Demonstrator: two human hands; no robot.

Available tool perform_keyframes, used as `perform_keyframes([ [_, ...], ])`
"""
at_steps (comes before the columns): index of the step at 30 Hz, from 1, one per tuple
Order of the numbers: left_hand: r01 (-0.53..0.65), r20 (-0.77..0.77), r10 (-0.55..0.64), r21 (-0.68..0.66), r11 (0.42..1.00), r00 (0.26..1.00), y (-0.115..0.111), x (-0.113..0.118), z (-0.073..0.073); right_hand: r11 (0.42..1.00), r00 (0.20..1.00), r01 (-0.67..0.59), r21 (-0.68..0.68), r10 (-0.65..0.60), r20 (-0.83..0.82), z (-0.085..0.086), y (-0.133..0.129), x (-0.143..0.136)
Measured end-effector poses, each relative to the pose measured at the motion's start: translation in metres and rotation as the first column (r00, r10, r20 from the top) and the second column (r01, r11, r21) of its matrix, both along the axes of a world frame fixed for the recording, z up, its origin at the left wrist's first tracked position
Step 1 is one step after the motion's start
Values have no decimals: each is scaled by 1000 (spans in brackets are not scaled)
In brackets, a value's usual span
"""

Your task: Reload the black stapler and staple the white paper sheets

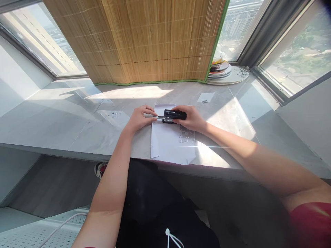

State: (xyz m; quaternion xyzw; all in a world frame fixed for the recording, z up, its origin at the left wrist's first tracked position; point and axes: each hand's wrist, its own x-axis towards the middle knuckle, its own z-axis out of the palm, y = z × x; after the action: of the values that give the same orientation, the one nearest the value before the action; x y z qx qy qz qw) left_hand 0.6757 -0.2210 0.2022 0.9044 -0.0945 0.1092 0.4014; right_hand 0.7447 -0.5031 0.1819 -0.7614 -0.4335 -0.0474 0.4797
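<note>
A black stapler (168, 114) lies sideways above a sheet of white paper (165, 144), its front end pointing left. My right hand (190, 116) is closed around the stapler's rear half. From its front sticks a thin metal rail (159, 117), and my left hand (142, 119) pinches the end of this between thumb and fingers. Rows of staples (186, 136) lie on the right part of the paper, partly under my right wrist. The inside of the stapler is too small to make out.
Small dark bits (113, 114) lie on the grey ledge (64, 120) to the left. Behind the stapler is a small white card (206, 97) with short staple strips. Stacked plates (219, 74) stand at the back right, beside a hanging bamboo blind (155, 41).
</note>
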Motion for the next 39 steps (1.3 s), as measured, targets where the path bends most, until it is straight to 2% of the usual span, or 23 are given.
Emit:
perform_keyframes([
  [8, -18, 72, 18, 2, 1000, 997, -6, -3, 10, 997, 1000, 12, 72, -13, 12, 9, -9, 5],
  [14, -38, 83, 40, -30, 999, 996, -4, -3, 12, 994, 999, 25, 109, -21, -33, 10, -13, 8],
  [19, 8, 117, -1, -58, 998, 993, -3, -2, 11, 989, 998, 29, 144, -20, -62, 11, -15, 8],
  [27, 156, 175, -139, -91, 983, 975, -14, -4, 13, 985, 998, -52, 166, 55, -14, 10, -12, 2],
  [39, 131, 161, -121, -51, 990, 979, -23, -6, 18, 982, 998, -51, 183, 55, -13, 12, -11, -3],
])
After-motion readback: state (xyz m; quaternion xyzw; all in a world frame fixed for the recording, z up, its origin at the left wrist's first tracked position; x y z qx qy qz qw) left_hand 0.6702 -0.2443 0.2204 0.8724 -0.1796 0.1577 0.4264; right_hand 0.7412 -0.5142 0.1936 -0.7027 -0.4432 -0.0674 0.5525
